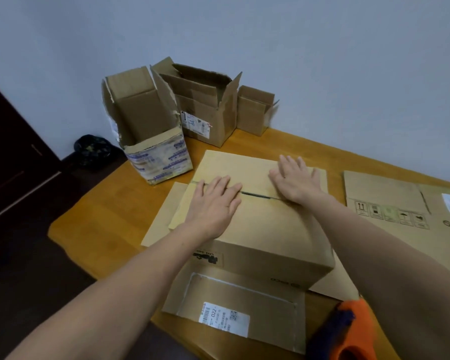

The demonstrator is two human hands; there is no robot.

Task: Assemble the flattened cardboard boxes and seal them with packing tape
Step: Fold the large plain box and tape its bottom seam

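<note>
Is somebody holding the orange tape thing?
No, the left hand and right hand press flat on the box; the tape dispenser lies unheld.

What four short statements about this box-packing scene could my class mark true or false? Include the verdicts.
1. The left hand and right hand both lie flat on the closed top flaps of the middle box. True.
2. The right hand grips the orange tape dispenser. False: neither hand holds it; it sits at the near right.
3. Three open boxes stand at the back by the wall. True.
4. The flattened cardboard on the right stands upright. False: it lies flat on the table.
</note>
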